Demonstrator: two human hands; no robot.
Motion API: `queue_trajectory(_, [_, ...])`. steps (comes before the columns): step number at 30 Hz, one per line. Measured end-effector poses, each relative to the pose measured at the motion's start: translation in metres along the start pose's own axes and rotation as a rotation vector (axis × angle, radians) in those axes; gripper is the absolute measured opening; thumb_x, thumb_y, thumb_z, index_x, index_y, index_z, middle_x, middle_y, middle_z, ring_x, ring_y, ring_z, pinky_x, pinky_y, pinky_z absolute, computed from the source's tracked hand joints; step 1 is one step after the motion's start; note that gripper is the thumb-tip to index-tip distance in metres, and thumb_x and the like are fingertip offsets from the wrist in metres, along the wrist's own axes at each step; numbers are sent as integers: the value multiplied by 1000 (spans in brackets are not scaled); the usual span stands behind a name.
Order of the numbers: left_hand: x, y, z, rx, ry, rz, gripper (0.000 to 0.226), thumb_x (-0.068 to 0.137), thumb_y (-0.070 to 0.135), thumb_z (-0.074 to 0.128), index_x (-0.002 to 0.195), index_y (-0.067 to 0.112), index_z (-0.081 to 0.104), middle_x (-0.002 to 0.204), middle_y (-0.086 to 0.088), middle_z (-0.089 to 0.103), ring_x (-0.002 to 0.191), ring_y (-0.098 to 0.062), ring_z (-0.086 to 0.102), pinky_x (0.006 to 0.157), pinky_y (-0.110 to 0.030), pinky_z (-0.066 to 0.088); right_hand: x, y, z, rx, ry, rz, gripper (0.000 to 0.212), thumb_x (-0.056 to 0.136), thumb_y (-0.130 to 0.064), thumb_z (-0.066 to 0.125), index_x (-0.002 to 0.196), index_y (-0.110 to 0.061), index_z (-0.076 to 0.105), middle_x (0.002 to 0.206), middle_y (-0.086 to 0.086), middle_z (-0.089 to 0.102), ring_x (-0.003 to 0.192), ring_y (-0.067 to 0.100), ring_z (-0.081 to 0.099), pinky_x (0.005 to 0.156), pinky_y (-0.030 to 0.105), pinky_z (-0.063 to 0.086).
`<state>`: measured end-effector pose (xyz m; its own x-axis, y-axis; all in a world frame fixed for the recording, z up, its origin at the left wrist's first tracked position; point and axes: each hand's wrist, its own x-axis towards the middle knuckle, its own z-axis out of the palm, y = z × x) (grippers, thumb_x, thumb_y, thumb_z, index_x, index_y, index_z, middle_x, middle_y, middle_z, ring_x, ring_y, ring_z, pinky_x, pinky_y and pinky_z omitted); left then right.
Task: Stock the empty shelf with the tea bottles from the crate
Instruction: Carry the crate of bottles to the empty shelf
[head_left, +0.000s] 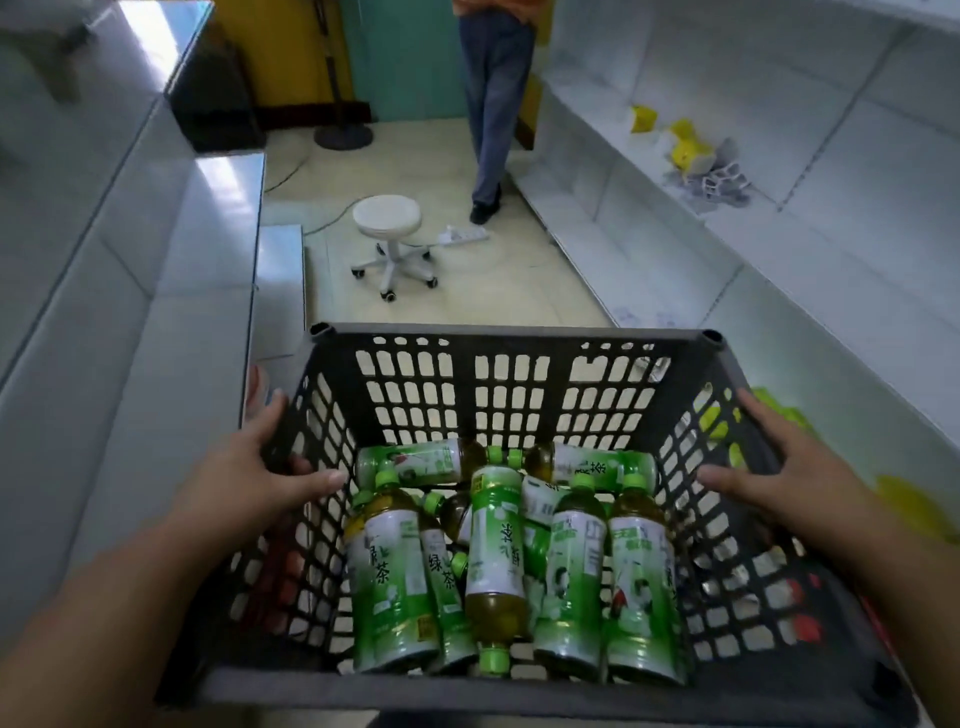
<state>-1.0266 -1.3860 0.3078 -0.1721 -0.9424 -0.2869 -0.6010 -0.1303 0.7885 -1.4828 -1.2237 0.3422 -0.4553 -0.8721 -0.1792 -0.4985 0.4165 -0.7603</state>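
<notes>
Hands grip the crate (509, 384) rims: left hand (249, 467) and right hand (774, 467), fingers spread over the side walls. Tea bottles (493, 545) lie heaped inside, likely heavy, slick; grasp mid-label. Empty shelf (779, 218) waits far right.

You are looking through a single wide-angle head camera, tilted forward and down from standing height. It sits close over the crate (519, 374), whose near rim runs along the bottom edge, with your left hand (249, 467) and right hand (779, 467) entering from the lower corners. The view faces along an aisle toward the stool (387, 215) and a person's legs (493, 104) at the far end. White shelving (779, 234) bows at the right edge. No second view shares the scene.
</notes>
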Motion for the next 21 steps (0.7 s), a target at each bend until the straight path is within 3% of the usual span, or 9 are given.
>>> queue_trajectory(1, [25,6,-3,-16,2,-13,130,44,56,84,155,49,16,102,3,69,89,-19,69,78,-45,59,28,-8,3,-11,-12,-11,120,41,-67,83,147,-58,29,150,-7,45,107,6,54,97,34,44])
queue_trajectory(4, [95,32,-15,-18,18,-46,130,43,59,83,154,50,16,102,8,68,88,-8,66,70,-27,53,103,-31,10,-19,-12,-5,118,43,-69,82,148,-58,28,150,-3,48,115,17,54,93,35,46])
queue_trajectory(7, [165,57,-32,-23,29,-62,130,41,60,82,153,52,16,97,6,71,83,-12,69,66,-28,53,178,-58,14,-12,-9,22,117,43,-67,80,147,-58,30,131,-7,57,83,-10,59,59,7,44])
queue_trajectory(9, [209,71,-39,-44,56,-84,130,42,59,84,154,50,18,92,5,73,77,-11,72,62,-27,55,234,-77,16,33,-23,31,116,43,-62,82,147,-57,31,125,-7,59,70,-13,59,48,8,44])
queue_trajectory(11, [255,81,-43,-54,82,-104,129,45,55,85,155,47,19,91,3,73,74,-11,73,62,-29,55,295,-92,20,23,-85,1,114,45,-57,85,146,-58,32,127,-1,62,66,3,69,47,23,53])
queue_trajectory(14, [319,100,-43,-52,164,-138,125,47,55,84,155,48,19,90,7,71,68,-11,71,61,-26,52,396,-118,32,32,-158,-54,115,44,-62,85,144,-60,29,131,2,63,83,23,73,67,44,60])
queue_trajectory(18, [396,129,-48,-74,258,-168,117,54,48,84,156,44,25,103,5,69,84,-15,69,64,-31,55,526,-167,51,14,-258,-94,115,45,-59,83,145,-62,26,116,-9,61,76,15,71,46,32,55])
queue_trajectory(21, [451,150,-66,-115,334,-205,113,59,39,84,156,41,25,111,-3,66,96,-23,66,77,-46,58,620,-211,65,-19,-310,-158,116,45,-60,83,146,-59,27,104,-24,59,87,6,66,53,25,52])
